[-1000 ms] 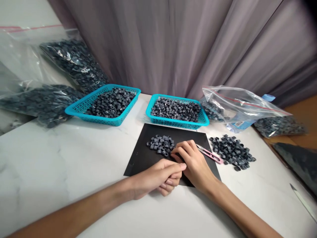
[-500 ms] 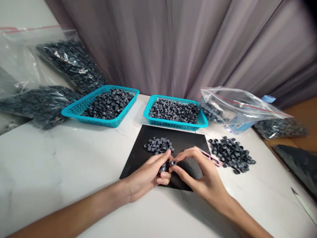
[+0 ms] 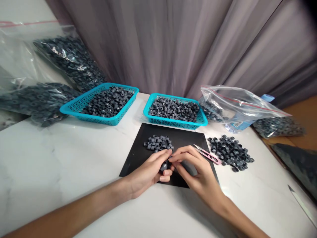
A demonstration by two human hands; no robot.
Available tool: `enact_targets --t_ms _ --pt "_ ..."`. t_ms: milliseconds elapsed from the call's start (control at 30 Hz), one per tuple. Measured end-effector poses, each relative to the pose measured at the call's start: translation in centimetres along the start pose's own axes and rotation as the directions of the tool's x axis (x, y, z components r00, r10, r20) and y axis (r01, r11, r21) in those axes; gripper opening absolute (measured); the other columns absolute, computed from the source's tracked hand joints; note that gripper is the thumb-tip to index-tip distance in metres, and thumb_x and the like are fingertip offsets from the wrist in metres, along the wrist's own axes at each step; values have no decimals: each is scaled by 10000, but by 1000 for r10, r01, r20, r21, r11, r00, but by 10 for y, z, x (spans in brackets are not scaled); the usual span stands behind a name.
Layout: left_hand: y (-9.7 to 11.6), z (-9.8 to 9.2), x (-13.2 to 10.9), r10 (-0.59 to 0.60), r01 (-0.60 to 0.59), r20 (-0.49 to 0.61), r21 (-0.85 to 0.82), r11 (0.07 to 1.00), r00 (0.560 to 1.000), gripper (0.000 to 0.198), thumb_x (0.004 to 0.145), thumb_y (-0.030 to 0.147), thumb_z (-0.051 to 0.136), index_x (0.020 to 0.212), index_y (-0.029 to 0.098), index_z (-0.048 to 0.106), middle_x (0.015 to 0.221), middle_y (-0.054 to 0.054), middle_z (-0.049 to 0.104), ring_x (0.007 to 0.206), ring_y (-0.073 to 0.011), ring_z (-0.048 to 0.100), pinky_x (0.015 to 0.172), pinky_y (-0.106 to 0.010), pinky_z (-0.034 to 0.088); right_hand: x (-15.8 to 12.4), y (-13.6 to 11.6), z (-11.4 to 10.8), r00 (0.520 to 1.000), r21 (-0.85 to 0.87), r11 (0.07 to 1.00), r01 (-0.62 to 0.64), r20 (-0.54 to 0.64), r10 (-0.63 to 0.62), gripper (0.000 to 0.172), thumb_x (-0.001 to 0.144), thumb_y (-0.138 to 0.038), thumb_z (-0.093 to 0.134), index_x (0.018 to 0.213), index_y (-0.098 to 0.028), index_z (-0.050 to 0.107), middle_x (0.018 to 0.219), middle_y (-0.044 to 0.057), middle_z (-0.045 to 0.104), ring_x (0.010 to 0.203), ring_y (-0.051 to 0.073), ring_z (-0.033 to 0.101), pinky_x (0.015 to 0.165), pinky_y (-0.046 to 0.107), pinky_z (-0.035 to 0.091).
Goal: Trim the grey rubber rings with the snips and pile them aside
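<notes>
You've got a grey curtain (image 3: 148,49) hanging behind everything, right at the back edge of your white marbled table (image 3: 61,172). Stuffed clear bags (image 3: 71,61) crowd the back left corner, and another zip bag (image 3: 279,127) slumps at the right edge. Left basket (image 3: 116,119) and right basket (image 3: 173,123), both turquoise and loaded with rings, sit along the back edge. Your black mat (image 3: 133,158) lies in front of the right one. The bottle (image 3: 239,126) by the back right is partly covered by clear plastic. A loose pile (image 3: 231,152) sits just off the mat's right edge, with pink snips (image 3: 210,156) across that edge, close to your right hand (image 3: 200,170). Its thumb and fingertips meet at your left fingertips; can't honestly tell if there's a ring between them. Your left hand (image 3: 146,172) is curled around a few grey rings (image 3: 164,165) over the mat, just nearer you than the small heap (image 3: 158,142) on it.
</notes>
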State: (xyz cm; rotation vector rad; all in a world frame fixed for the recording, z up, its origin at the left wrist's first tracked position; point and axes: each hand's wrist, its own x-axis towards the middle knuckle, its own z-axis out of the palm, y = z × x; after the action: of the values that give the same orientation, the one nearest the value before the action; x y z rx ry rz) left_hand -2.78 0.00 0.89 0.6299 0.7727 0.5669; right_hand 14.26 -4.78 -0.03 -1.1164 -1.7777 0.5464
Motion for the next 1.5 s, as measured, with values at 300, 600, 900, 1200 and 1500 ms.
enact_targets --t_ms 300,600,900,1200,1500 --pt "1 0 0 -6 6 10 8 1000 1000 208 925 349 661 971 155 602 815 12 535 599 -42 462 513 -169 283 2 3 -13 995 -3 1000 11 100 -11 87 943 -194 631 951 -243 702 1007 47 706 982 214 634 879 393 501" --pt "7 1 -4 -71 31 140 270 962 988 306 937 433 591 847 141 585 781 -22 586 591 -58 437 514 -200 230 2 28 -10 999 -237 972 1 -42 -11 184 1008 -195 508 1108 -236 657 1041 83 632 949 226 578 821 383 523" --pt "18 3 -19 -435 112 444 587 801 783 489 869 562 641 628 182 452 538 80 332 492 -73 242 502 -283 141 5 20 1 917 -392 867 308 367 -160 489 956 -53 485 1390 -271 543 1422 77 537 1168 283 465 967 473 522" --pt "21 -1 -14 -401 77 425 602 795 812 529 864 601 626 610 197 399 538 84 277 506 -86 204 532 -320 100 4 21 11 932 -327 927 182 357 -57 438 971 -67 473 1392 -189 468 1218 142 554 1074 263 550 886 435 551" --pt "24 -2 -10 -350 47 391 607 793 851 490 886 587 599 656 190 428 570 82 320 496 -74 209 516 -296 116 1 27 9 970 -284 956 74 242 -3 134 1038 -153 403 1016 -208 523 1018 78 566 921 216 540 780 351 480"
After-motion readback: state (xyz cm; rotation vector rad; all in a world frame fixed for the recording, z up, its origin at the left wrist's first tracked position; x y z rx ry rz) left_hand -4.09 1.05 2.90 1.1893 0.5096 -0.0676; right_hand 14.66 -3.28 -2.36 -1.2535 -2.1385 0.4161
